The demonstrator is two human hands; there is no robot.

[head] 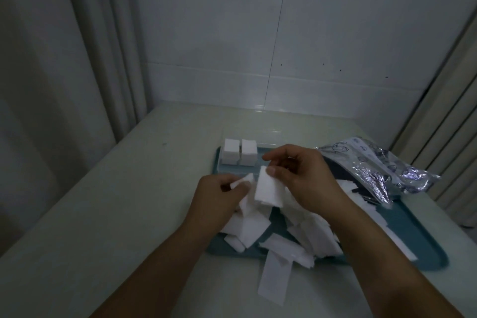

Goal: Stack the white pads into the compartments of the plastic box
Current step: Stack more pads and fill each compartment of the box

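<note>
The pads (267,190) look soft, matt and fibrous. The wrapper (382,166) is crinkled shiny foil. The wall tiles (335,33) are glossy.

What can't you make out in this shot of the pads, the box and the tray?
- Plastic box: in the head view, the right hand hides its right compartments; the clear walls barely show in dim light.
- Foil packet: printing too blurred to read.
- Tray: floor mostly buried under loose pads.
- Left hand: how many pads it holds is unclear.

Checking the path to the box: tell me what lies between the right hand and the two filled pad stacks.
In the head view, only the clear box's empty compartments lie between the right hand, pinching a white pad, and the two stacks.
</note>
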